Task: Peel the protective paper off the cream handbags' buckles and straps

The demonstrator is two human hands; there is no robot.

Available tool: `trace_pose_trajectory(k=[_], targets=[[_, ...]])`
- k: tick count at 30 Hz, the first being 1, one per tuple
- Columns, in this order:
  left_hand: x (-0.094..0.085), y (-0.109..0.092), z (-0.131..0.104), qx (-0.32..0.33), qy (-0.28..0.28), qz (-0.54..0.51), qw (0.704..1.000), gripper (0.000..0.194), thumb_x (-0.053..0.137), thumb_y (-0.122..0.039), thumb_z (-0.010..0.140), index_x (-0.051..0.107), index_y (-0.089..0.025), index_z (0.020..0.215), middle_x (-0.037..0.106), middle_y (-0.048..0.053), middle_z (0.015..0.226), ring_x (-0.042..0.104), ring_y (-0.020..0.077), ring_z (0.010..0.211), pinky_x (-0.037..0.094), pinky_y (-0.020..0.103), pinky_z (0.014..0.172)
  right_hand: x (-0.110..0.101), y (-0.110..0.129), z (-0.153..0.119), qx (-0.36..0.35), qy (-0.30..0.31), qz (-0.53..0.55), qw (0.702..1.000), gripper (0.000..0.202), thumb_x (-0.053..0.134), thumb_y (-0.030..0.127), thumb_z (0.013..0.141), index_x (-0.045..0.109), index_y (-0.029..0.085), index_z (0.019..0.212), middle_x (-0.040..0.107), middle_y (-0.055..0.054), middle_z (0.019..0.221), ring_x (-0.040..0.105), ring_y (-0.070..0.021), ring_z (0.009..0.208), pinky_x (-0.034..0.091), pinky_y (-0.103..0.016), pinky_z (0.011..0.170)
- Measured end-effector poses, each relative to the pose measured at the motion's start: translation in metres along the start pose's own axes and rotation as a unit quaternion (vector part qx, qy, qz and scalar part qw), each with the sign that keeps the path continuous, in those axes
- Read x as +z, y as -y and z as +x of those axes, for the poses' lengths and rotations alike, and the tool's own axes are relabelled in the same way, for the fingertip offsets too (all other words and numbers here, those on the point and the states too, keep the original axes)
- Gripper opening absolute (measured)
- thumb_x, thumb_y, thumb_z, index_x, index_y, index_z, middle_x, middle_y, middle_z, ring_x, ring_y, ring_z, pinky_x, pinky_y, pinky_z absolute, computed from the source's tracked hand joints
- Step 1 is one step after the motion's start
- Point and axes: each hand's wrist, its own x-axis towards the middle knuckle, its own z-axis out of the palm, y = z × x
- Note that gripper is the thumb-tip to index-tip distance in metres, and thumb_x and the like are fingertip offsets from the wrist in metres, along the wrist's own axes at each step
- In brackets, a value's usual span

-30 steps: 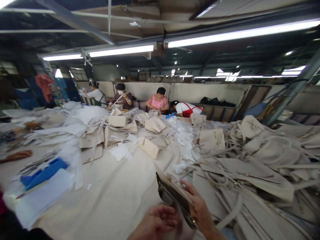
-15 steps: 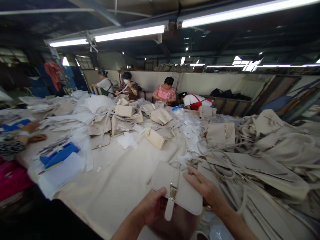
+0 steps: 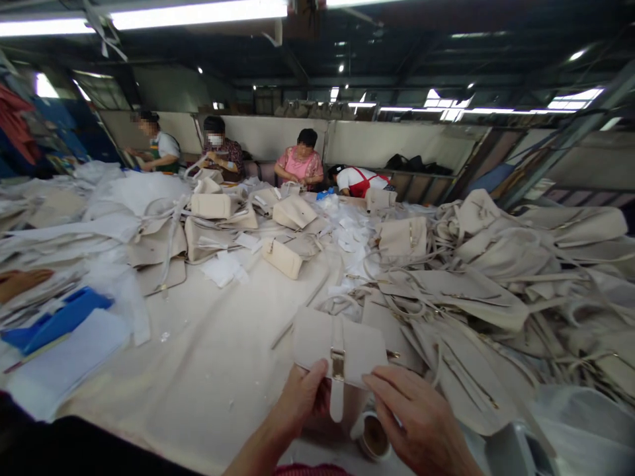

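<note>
A small beige handbag [image 3: 312, 336] stands before me at the table's near side, its flap facing up. A gold buckle [image 3: 338, 363] sits at the middle of the flap, and a short strap tab [image 3: 337, 402] hangs below it. My left hand [image 3: 300, 396] grips the flap's lower edge just left of the buckle, thumb on top and fingers hidden underneath. At the flap's lower right corner, my right hand [image 3: 421, 413] has its bent fingertips on the edge; its thumb is hard to make out. Under the right hand is a small cup [image 3: 374, 436] with brownish contents.
Many beige bags [image 3: 461, 291] with straps are heaped on the right. More bags [image 3: 213, 206] and white wrapping lie further back. A blue tray [image 3: 64, 317] and white paper [image 3: 74, 360] are at left, near a co-worker's hand [image 3: 22, 284]. Several co-workers sit across the table [image 3: 198, 370].
The view has swung right. My right hand has moved from the flap's upper right side down to its lower right corner. The flap now lies more level; my left hand keeps its grip.
</note>
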Motion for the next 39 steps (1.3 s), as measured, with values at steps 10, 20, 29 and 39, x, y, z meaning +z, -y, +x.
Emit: trace_pose_trajectory(k=[10, 20, 29, 39], targets=[[0.03, -0.007, -0.002, 0.001, 0.02, 0.041, 0.999, 0.066, 0.04, -0.078, 0.073, 0.054, -0.018, 0.052, 0.049, 0.001, 0.041, 0.046, 0.015, 0.043, 0.035, 0.027, 0.047, 0.015, 0.009, -0.002, -0.077, 0.054, -0.119, 0.989, 0.029, 0.035, 0.008, 0.094, 0.063, 0.013, 0.099, 0.067, -0.007, 0.081, 0.059, -0.0171, 0.068, 0.042, -0.029, 0.064], [0.03, -0.005, -0.005, 0.023, 0.032, 0.078, 0.996, 0.069, 0.035, -0.082, 0.07, 0.052, -0.019, 0.049, 0.048, 0.001, 0.042, 0.042, 0.014, 0.04, 0.034, 0.028, 0.047, 0.032, 0.003, 0.008, 0.042, 0.074, -0.065, 0.994, 0.021, 0.045, 0.007, 0.083, 0.054, 0.021, 0.07, 0.058, 0.0, 0.063, 0.053, -0.0154, 0.056, 0.029, -0.03, 0.055], [0.033, 0.004, 0.002, 0.009, 0.029, 0.011, 0.999, 0.067, 0.041, -0.083, 0.066, 0.055, -0.018, 0.056, 0.052, 0.001, 0.044, 0.041, 0.0123, 0.039, 0.028, 0.026, 0.043, 0.041, -0.009, -0.008, 0.316, 0.126, 0.096, 0.936, 0.017, 0.04, 0.025, 0.082, 0.048, 0.021, 0.068, 0.054, 0.0, 0.062, 0.049, -0.0157, 0.058, 0.031, -0.028, 0.057], [0.027, 0.013, 0.002, 0.015, 0.006, -0.009, 1.0, 0.069, 0.044, -0.084, 0.066, 0.055, -0.017, 0.05, 0.05, 0.001, 0.043, 0.041, 0.0111, 0.04, 0.025, 0.025, 0.043, 0.037, -0.018, -0.016, 0.579, -0.034, 0.492, 0.649, 0.029, 0.061, 0.047, 0.07, 0.049, 0.021, 0.066, 0.045, 0.005, 0.058, 0.034, -0.0095, 0.05, 0.025, -0.021, 0.044]])
